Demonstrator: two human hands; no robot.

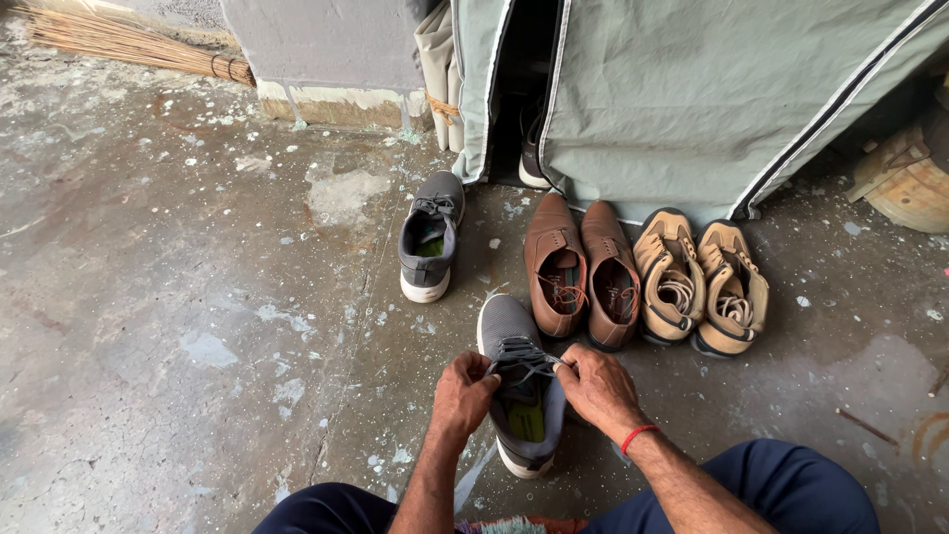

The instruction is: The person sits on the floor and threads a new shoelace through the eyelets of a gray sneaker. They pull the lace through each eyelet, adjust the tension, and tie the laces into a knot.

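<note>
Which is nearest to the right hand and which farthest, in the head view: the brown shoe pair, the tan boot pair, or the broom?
From the right hand:
1. Brown shoe pair, just ahead of it.
2. Tan boot pair, ahead, further right.
3. Broom, far top left corner.

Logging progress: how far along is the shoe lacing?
Done: none visibly; brown pair and tan pair have loose laces. In hand: left hand and right hand pull laces on the near grey shoe. Left: second grey shoe untouched.

Your left hand and right hand pinch the laces of a grey shoe on the floor; brown shoes stand just beyond.
</note>
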